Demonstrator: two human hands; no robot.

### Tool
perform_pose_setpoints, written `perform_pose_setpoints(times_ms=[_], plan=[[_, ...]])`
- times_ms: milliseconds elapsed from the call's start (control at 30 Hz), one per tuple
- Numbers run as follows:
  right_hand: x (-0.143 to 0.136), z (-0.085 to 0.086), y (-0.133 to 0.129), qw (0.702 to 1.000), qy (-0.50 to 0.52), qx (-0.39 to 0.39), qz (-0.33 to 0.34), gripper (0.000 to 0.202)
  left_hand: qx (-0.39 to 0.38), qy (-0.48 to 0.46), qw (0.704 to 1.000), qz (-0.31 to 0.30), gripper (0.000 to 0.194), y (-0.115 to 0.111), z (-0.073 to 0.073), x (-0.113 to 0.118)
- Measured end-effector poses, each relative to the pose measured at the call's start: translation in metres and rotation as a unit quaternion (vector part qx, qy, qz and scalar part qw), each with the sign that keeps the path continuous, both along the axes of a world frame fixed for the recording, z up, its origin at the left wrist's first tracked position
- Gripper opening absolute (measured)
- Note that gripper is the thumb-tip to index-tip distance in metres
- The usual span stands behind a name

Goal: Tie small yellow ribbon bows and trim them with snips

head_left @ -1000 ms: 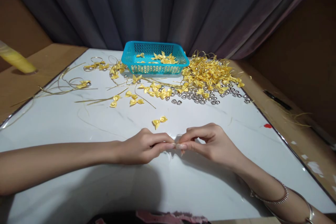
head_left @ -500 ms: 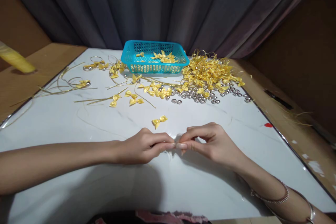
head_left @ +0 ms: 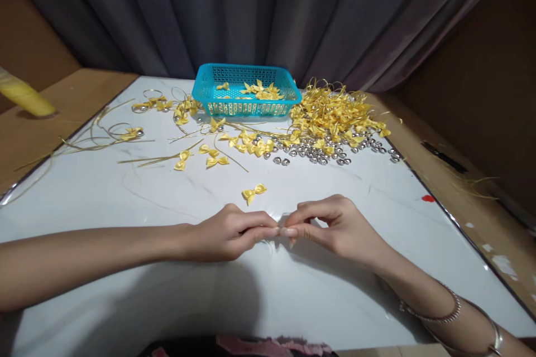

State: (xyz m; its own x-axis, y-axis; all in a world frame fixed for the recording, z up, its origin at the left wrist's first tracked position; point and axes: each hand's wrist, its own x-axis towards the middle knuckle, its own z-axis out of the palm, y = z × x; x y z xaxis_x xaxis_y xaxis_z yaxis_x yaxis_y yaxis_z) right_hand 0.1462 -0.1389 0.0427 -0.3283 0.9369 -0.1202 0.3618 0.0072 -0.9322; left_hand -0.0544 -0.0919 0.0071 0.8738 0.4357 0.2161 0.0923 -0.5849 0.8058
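My left hand [head_left: 234,232] and my right hand [head_left: 330,228] meet low over the white tabletop, thumbs and forefingers pinched tip to tip. Between them they grip a thin cord [head_left: 268,245], of which only a fine loose strand shows below the fingertips. The rest of what they pinch is hidden by the fingers. Just beyond the hands lies a single yellow ribbon bow [head_left: 254,194], touched by neither one. Bracelets circle my right wrist.
A blue basket [head_left: 247,109] holding several yellow bows stands at the back. To its right is a heap of bows on gold cords [head_left: 330,114], with silver heart-shaped pieces [head_left: 314,153] before it. Loose gold cords [head_left: 96,139] spread leftward. A yellow cylinder [head_left: 25,95] is at far left.
The hands stay pinched together in nearly the same place. The loose strand under the fingertips has shifted slightly; the things on the table have not moved.
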Motion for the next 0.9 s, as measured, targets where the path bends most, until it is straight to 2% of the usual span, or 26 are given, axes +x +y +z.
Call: perform_pose_setpoints(times_ms=[900], plan=[[0.0005,0.0004,-0.0008,1.0,-0.007,0.006,-0.002,0.019,0.008,-0.012,1.0,0.0,0.024,-0.0003,-0.0012,0.0002]])
